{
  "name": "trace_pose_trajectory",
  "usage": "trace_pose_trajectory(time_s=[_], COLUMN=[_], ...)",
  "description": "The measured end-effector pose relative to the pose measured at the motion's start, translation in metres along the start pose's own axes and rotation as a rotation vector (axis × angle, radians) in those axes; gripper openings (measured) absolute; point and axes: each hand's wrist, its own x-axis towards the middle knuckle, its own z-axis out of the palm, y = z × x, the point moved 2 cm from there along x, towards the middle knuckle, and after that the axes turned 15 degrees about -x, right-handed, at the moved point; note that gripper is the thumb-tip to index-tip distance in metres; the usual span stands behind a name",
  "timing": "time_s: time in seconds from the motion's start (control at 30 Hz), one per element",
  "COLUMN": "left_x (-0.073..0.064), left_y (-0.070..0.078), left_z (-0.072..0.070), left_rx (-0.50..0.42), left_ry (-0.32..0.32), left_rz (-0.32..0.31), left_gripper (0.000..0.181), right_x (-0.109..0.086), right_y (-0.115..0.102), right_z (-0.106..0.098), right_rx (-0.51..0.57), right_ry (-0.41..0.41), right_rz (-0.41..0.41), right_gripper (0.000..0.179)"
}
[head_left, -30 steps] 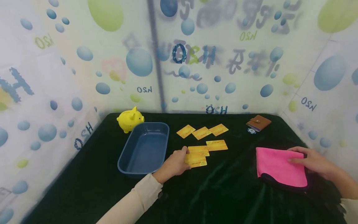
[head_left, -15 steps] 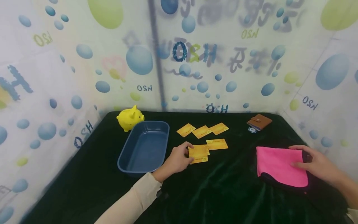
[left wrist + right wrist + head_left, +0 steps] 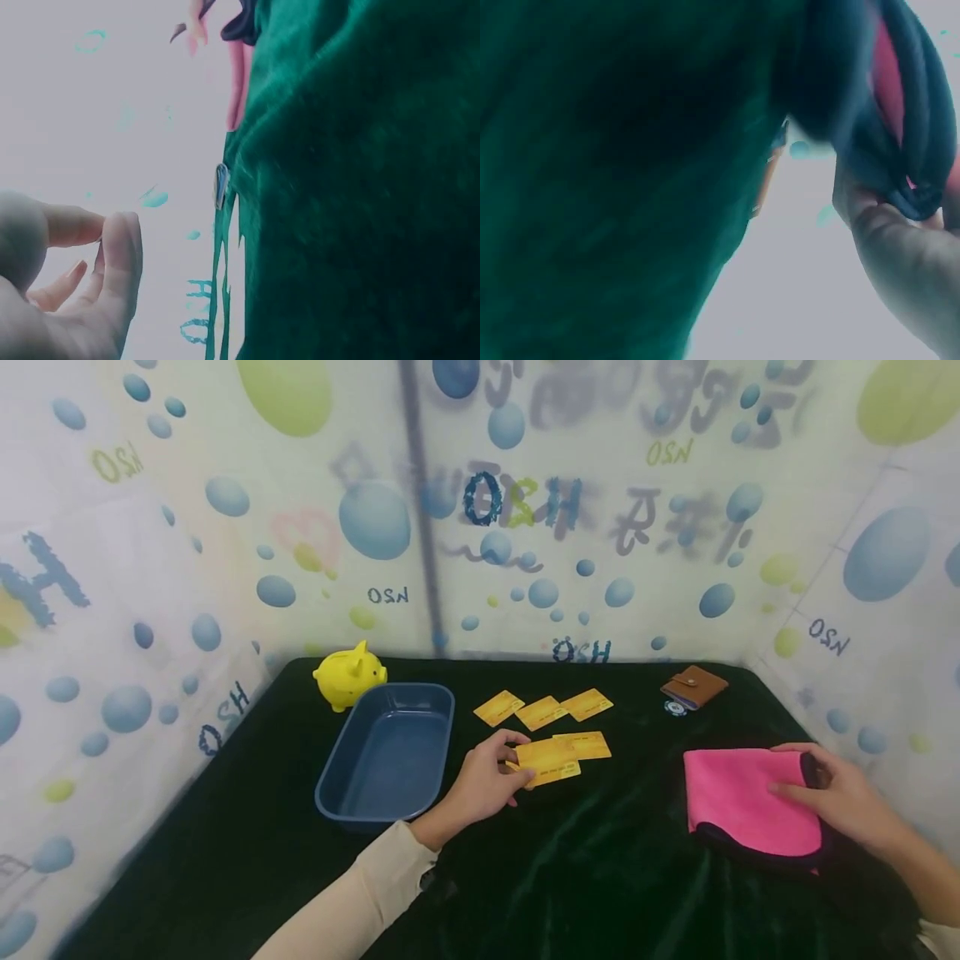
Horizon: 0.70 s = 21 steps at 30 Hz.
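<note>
In the head view my left hand [image 3: 483,777] pinches a yellow bank card [image 3: 551,766] by its left end, thumb in front. The card overlaps two more yellow cards, one mostly hidden and one [image 3: 591,745] showing at its right. Behind them lie three yellow cards [image 3: 542,713] in a row. In the left wrist view the thumb and fingertips [image 3: 124,238] meet, and the card barely shows. My right hand [image 3: 847,793] grips the right side of a folded pink cloth [image 3: 750,797] with black edging. The right wrist view shows the thumb against its dark folds [image 3: 900,150].
A blue plastic basin [image 3: 382,760] stands left of the cards, with a yellow piggy bank [image 3: 348,678] behind its far left corner. At the back right lie a brown wallet [image 3: 696,687] and a poker chip [image 3: 675,707]. Dark green velvet [image 3: 585,877] covers the table; patterned curtains surround it.
My left hand has drawn the card up and to the right from the stack, tilting it over the neighbouring cards. My right hand keeps its grip; the cloth has shifted slightly up and left.
</note>
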Motion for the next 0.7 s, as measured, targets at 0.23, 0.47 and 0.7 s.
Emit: trace_pose_trajectory(time_s=[0.23, 0.47, 0.7], left_x=[-0.002, -0.004, -0.005], left_y=[0.010, 0.024, 0.038], left_z=[0.003, 0.006, 0.009], left_rx=[-0.058, -0.084, -0.085], left_ry=[0.018, 0.013, 0.026], left_rz=[0.063, 0.128, 0.164], left_gripper=[0.036, 0.039, 0.043], right_x=[-0.001, -0.006, -0.010], right_y=[-0.044, -0.088, -0.127], right_z=[-0.010, -0.017, -0.008], right_rx=[0.055, 0.081, 0.134], right_ry=[0.083, 0.156, 0.222], right_rz=[-0.042, -0.039, -0.026], right_gripper=[0.050, 0.056, 0.055])
